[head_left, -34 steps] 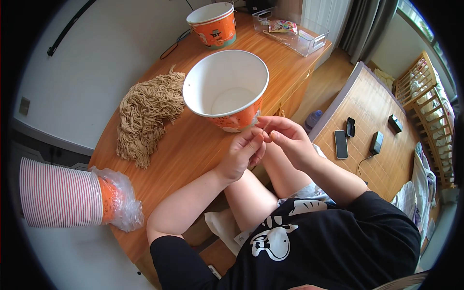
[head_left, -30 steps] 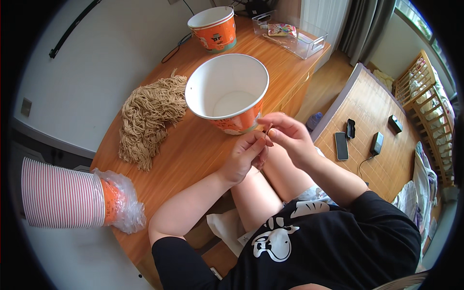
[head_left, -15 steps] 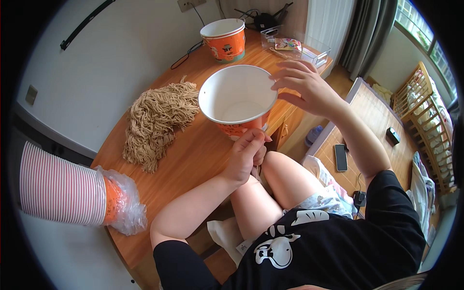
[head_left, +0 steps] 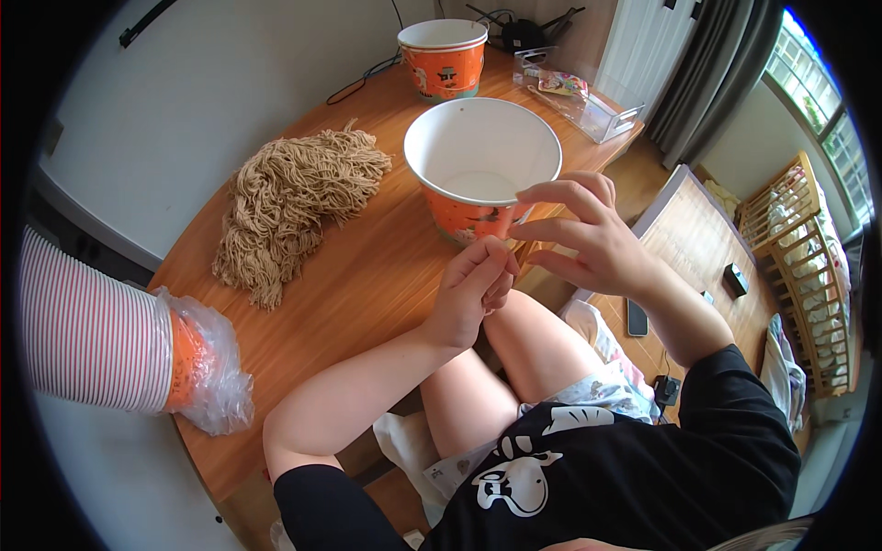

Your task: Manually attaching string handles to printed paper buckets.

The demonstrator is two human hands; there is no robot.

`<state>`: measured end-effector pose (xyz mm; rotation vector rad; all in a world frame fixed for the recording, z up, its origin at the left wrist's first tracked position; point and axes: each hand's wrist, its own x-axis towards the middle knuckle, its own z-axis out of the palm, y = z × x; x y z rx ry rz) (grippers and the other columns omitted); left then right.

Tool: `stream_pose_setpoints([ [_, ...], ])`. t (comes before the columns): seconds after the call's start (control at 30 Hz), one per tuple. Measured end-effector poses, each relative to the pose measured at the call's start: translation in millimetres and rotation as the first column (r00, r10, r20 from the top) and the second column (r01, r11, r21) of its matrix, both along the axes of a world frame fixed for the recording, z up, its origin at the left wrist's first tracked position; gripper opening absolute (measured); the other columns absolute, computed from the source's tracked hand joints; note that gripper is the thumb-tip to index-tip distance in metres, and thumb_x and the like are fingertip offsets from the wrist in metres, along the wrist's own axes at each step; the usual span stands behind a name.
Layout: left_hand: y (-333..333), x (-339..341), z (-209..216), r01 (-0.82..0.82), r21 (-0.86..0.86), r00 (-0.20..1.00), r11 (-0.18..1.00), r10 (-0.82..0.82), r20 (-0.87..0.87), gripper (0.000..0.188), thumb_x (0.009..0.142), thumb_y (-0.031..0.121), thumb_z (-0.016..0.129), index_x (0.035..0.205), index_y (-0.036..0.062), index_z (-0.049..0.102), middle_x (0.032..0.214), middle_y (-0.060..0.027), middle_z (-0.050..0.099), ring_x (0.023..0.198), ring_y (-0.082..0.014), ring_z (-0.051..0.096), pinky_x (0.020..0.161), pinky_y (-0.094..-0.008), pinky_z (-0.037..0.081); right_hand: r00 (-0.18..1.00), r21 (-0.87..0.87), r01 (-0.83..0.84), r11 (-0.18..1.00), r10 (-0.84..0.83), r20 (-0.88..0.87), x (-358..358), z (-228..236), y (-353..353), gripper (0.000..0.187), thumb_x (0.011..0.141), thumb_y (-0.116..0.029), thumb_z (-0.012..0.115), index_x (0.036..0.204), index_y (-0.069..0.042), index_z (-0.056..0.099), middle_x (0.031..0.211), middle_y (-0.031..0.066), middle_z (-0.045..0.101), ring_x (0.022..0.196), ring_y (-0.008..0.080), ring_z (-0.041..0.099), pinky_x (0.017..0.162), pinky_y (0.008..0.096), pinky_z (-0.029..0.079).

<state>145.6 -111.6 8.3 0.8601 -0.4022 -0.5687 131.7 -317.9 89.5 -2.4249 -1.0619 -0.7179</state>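
Note:
A white-lined orange paper bucket (head_left: 473, 165) stands on the wooden table in front of me, its mouth up. Small holes show just below its rim. My left hand (head_left: 473, 292) is closed in a pinch in front of the bucket's near side; whatever its fingers hold is hidden or too small to make out. Close to those fingertips and beside the bucket's right rim is my right hand (head_left: 597, 237), its fingers curved and apart, with nothing visible in them. A loose heap of tan cords (head_left: 299, 197) lies left of the bucket.
Another orange bucket (head_left: 446, 69) with a cord handle stands farther back. Beside it sits a clear plastic tray (head_left: 597, 115) with a small packet inside. At the left edge lies a long stack of nested buckets (head_left: 96, 326) in plastic wrap. A phone (head_left: 637, 318) lies to the right.
My right hand has come down from above the bucket's rim toward my left fingertips. The left hand stays pinched. The view has shifted slightly.

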Motion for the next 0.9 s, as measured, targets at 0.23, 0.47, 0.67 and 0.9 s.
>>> stream_pose_setpoints([
  [0.23, 0, 0, 2, 0.071, 0.061, 0.996, 0.996, -0.074, 0.046, 0.024, 0.106, 0.030, 0.049, 0.091, 0.0120, 0.056, 0.060, 0.0076, 0.038, 0.053, -0.0016, 0.030, 0.049, -0.0197, 0.023, 0.998, -0.025, -0.020, 0.999, 0.022, 0.066, 5, -5, -1, 0.026, 0.078, -0.024, 0.079, 0.103, -0.023, 0.073, 0.132, -0.0006, 0.058, 0.117, 0.0264, 0.049, 0.097, 0.0420, 0.034],
  [0.47, -1, -2, 3, 0.054, 0.078, 0.997, 0.995, -0.058, 0.052, 0.019, 0.106, 0.023, 0.050, 0.094, 0.0092, 0.057, 0.065, 0.0077, 0.044, 0.056, -0.0008, 0.035, 0.052, -0.0186, 0.027, 0.993, -0.070, -0.032, 0.997, 0.040, 0.112, 6, -10, -2, 0.016, 0.078, -0.023, 0.077, 0.093, -0.021, 0.072, 0.130, -0.0019, 0.060, 0.117, 0.0246, 0.049, 0.096, 0.0404, 0.031],
  [0.67, -6, -6, 0, -0.177, 0.155, 0.956, 0.972, 0.132, 0.263, 0.006, 0.102, 0.011, 0.055, 0.100, 0.0065, 0.058, 0.072, 0.0089, 0.045, 0.063, 0.0010, 0.035, 0.056, -0.0179, 0.028, 0.973, -0.093, 0.026, 0.995, -0.004, 0.230, 6, -19, 2, 0.015, 0.073, -0.020, 0.076, 0.081, -0.015, 0.065, 0.133, 0.0007, 0.060, 0.115, 0.0242, 0.049, 0.094, 0.0407, 0.031],
  [0.9, -8, -8, 0, -0.342, 0.170, 0.884, 0.924, 0.255, 0.392, 0.006, 0.098, 0.008, 0.062, 0.103, 0.0062, 0.059, 0.068, 0.0091, 0.036, 0.060, -0.0005, 0.032, 0.053, -0.0204, 0.025, 0.979, -0.029, 0.084, 0.996, -0.078, 0.188, 5, -25, 9, 0.014, 0.074, -0.020, 0.074, 0.077, -0.010, 0.064, 0.135, 0.0001, 0.061, 0.116, 0.0258, 0.047, 0.095, 0.0415, 0.030],
])
